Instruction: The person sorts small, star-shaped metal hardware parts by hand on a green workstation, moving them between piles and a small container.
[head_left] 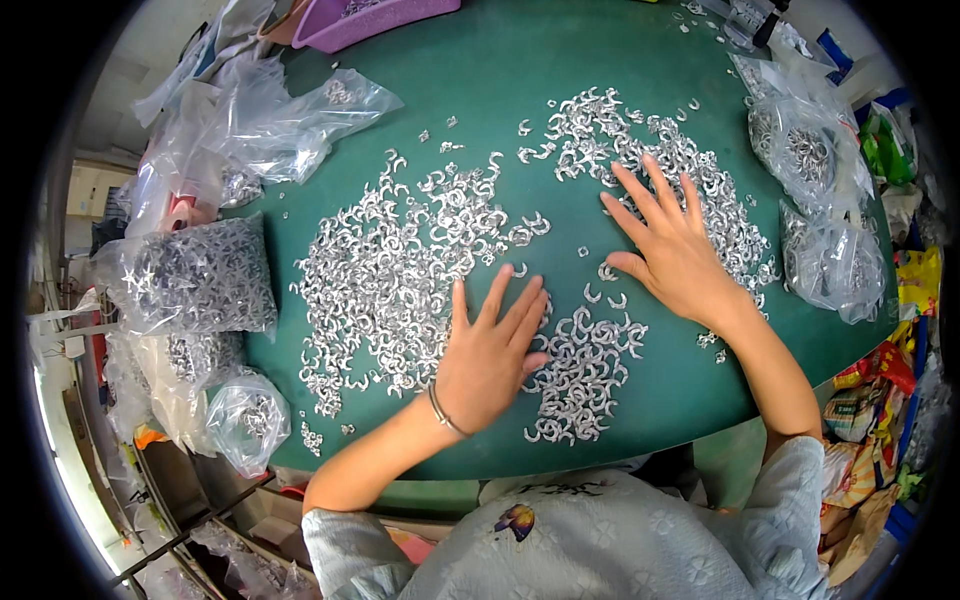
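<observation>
My left hand (490,355), with a bangle on its wrist, lies with fingers spread at the right edge of a wide pile of small silvery crescent-shaped metal pieces (375,285). Beside its thumb is a smaller heap of crescents (580,375). Farther right, my right hand (675,245) is spread flat over the near left side of another pile of silvery pieces (715,190). Neither hand grips anything; some pieces under the palms and fingers are hidden. A few single crescents lie between the two hands.
The green table (450,80) has a curved near edge. Along its left side stand a clear bag of star-shaped pieces (195,275) and a small open bag (250,420). More filled plastic bags (830,255) line the right side. A purple tray (375,25) sits at the far edge.
</observation>
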